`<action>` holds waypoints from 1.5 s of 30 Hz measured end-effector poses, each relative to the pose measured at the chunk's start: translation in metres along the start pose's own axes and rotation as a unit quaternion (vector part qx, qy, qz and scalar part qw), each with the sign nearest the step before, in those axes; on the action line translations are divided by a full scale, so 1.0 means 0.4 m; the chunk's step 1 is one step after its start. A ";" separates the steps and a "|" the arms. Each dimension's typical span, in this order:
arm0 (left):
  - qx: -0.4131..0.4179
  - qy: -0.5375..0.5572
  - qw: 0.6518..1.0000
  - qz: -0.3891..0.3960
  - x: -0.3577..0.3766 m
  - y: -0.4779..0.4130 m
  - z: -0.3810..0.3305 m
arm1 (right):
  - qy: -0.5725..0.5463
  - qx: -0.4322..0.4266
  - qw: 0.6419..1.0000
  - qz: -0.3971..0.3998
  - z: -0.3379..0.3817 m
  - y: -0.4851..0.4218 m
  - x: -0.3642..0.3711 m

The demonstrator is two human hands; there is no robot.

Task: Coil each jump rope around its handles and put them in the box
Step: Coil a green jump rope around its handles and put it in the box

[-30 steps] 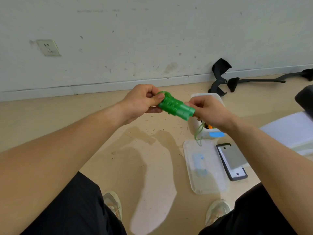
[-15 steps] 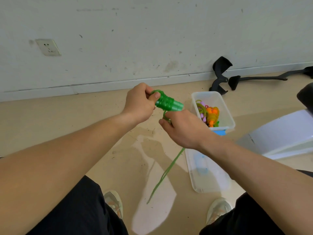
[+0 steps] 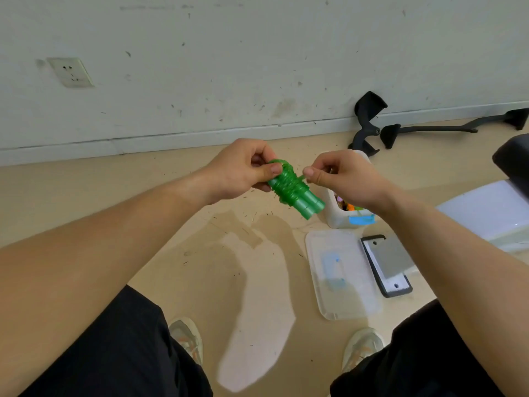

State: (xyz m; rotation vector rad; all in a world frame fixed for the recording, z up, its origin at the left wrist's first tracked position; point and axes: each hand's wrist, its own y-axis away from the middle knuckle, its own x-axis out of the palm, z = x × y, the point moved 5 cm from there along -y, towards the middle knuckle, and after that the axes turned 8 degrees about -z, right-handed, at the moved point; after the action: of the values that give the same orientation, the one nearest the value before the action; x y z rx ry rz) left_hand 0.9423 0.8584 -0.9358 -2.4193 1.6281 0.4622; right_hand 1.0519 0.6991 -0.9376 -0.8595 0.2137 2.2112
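Floor [image 3: 229, 267] opens wide left of the box [image 3: 335, 216], its lid [image 3: 352, 299] flat just before it. Green jump rope [image 3: 296, 193], held above the floor just left of the box, slants down toward it, cord [image 3: 289, 181] wound tight round paired handles [image 3: 312, 206]. Left hand [image 3: 243, 171] grips the upper end; right hand [image 3: 343, 179] pinches the cord's end.

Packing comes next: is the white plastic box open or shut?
Open: the white plastic box shows coloured ropes inside; its clear flat lid lies beside it.
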 end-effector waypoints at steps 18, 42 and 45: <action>-0.012 -0.148 0.964 -0.221 -0.063 -0.019 0.032 | 0.195 -0.110 0.974 -0.040 0.127 0.039 0.087; -0.092 0.191 0.967 -0.139 -0.050 -0.010 0.035 | -0.009 0.078 0.996 0.030 -0.011 0.028 0.099; -0.102 0.146 0.965 -0.190 -0.068 -0.019 0.052 | 0.033 0.059 0.997 0.032 -0.001 0.038 0.127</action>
State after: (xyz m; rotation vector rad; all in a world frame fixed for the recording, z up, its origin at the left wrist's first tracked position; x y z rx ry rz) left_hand 0.9367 0.8915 -0.9459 -2.9859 1.2038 0.2252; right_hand 1.0162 0.7179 -0.9721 -0.8717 0.4058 2.2061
